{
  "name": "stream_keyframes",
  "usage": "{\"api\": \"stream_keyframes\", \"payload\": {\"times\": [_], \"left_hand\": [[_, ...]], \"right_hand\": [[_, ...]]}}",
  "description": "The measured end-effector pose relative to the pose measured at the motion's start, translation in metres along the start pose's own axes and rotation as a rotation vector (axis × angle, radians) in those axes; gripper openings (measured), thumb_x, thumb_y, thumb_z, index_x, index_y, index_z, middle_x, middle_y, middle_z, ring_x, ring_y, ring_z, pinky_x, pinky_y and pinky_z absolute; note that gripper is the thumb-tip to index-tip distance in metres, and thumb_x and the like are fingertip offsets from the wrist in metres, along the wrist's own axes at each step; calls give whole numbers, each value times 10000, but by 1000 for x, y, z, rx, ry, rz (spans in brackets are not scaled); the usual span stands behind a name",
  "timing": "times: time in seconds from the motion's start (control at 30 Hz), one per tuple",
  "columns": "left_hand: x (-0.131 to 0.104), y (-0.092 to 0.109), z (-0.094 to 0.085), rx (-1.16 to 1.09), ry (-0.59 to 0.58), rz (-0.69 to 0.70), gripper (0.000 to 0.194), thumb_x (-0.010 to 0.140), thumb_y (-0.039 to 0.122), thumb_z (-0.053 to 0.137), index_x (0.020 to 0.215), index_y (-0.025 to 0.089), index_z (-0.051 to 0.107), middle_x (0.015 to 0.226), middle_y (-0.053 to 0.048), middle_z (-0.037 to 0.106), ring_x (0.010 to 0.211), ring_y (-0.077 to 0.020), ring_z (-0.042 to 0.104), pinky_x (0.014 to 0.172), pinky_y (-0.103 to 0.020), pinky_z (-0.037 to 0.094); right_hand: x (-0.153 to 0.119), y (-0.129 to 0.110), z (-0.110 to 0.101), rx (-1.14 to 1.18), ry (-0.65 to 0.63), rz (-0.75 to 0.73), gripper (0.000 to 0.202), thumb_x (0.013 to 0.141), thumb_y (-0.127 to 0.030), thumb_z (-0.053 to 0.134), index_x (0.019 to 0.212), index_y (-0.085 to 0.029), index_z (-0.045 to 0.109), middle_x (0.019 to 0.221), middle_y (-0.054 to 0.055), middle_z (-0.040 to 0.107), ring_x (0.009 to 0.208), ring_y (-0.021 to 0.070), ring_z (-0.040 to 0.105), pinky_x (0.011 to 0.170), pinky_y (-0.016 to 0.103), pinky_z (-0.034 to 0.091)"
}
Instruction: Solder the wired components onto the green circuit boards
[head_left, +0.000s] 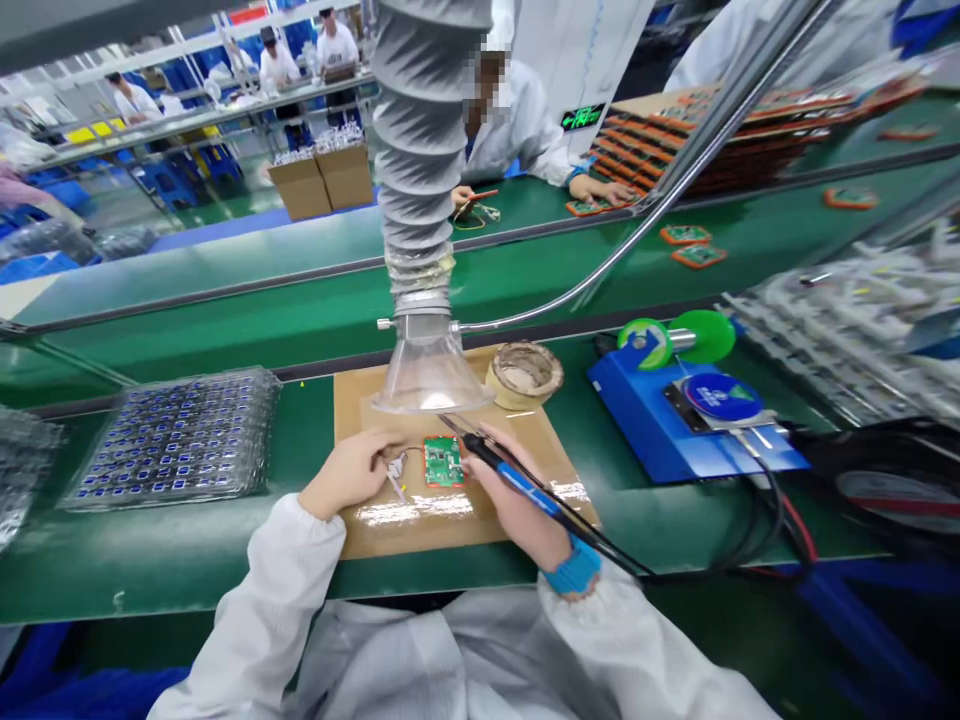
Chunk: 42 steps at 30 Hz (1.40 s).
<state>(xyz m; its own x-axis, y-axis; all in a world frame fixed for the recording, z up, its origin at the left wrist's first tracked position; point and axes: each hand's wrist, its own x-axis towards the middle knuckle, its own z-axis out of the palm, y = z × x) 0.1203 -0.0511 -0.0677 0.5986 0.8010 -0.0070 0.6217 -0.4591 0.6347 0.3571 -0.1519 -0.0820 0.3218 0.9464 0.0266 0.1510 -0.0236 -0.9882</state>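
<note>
A small green circuit board [443, 461] with an orange edge lies on the brown work sheet [517, 530]. To its left, my left hand [352, 472] is closed, its fingertips pinching a thin wire [411, 448] that runs to the board. A small whitish part [396, 472] hangs or lies by those fingertips; its kind is unclear. My right hand [517, 490] grips a soldering iron [517, 482] with a blue and black handle, its tip pointing up and left above the board. The right fingertips are at the board's right edge.
A clear fume hood [431, 370] hangs just beyond the board. Behind lies a round pot [525, 374]. Clear trays [180, 435] stand left; a blue solder-reel stand [660, 400] stands right, with cables. Across the green conveyor [322, 300], a co-worker handles boards near stacked boards [652, 150].
</note>
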Motion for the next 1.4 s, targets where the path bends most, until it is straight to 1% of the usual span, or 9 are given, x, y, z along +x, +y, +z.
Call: {"api": "stream_keyframes", "payload": {"times": [0.13,0.23,0.33,0.47,0.57,0.83,0.97,1.2,1.4], "left_hand": [[-12,5,-9,-226,150,-182,517,772,43,488,1225,173,699,986,-48,708,771,-139,600,758,-264,498],[-10,12,-11,-436,68,-217,343,860,188,549,1138,157,747,936,-61,727,752,-142,608,731,-263,509],[-4,18,-8,-605,-41,-302,321,878,361,605,1022,130,774,785,-44,691,561,-102,528,581,-243,467],[-1,23,0,-690,-18,-391,306,802,426,699,754,125,729,644,-19,633,502,-88,508,546,-235,463],[0,28,6,-736,-13,-437,339,763,459,744,689,132,699,609,-16,620,503,-98,528,533,-240,487],[4,48,12,-734,-46,-440,340,790,468,724,732,133,712,617,-24,637,508,-101,563,517,-221,487],[4,58,12,-640,-73,-421,340,828,448,666,659,153,648,569,-10,614,477,-99,548,500,-212,460],[3,62,12,-570,-103,-383,349,852,456,631,654,168,623,564,-3,607,488,-104,555,511,-208,447],[2,65,15,-552,-94,-376,362,853,480,649,685,160,658,597,-17,642,512,-112,580,528,-212,465]], "right_hand": [[1,5,26,65,-99,19,558,952,-530,616,1440,-267,547,1192,75,749,1166,258,693,1092,484,517],[8,9,35,7,-146,-2,543,968,-512,602,1457,-287,527,1237,68,736,1221,263,669,1108,481,500],[17,9,34,-55,-228,-45,516,977,-450,597,1463,-300,516,1223,52,744,1179,251,694,1095,464,509],[24,9,24,-152,-322,-115,489,955,-354,616,1435,-294,544,1193,44,759,1125,248,722,1027,430,553],[24,12,18,-130,-323,-143,473,957,-352,613,1423,-291,556,1173,51,764,1043,234,747,954,398,585],[23,0,32,238,-222,-80,424,839,-301,748,1244,-243,637,981,36,769,879,189,736,881,368,601],[25,-4,34,248,-172,-47,319,806,-271,749,1116,-228,687,857,12,748,815,183,723,835,342,599],[26,-5,33,400,-199,52,420,770,-271,762,1172,-235,644,887,15,758,807,188,736,797,352,625],[21,0,31,336,-188,-34,344,798,-252,751,1134,-245,679,883,9,761,841,186,737,845,348,607]]}}
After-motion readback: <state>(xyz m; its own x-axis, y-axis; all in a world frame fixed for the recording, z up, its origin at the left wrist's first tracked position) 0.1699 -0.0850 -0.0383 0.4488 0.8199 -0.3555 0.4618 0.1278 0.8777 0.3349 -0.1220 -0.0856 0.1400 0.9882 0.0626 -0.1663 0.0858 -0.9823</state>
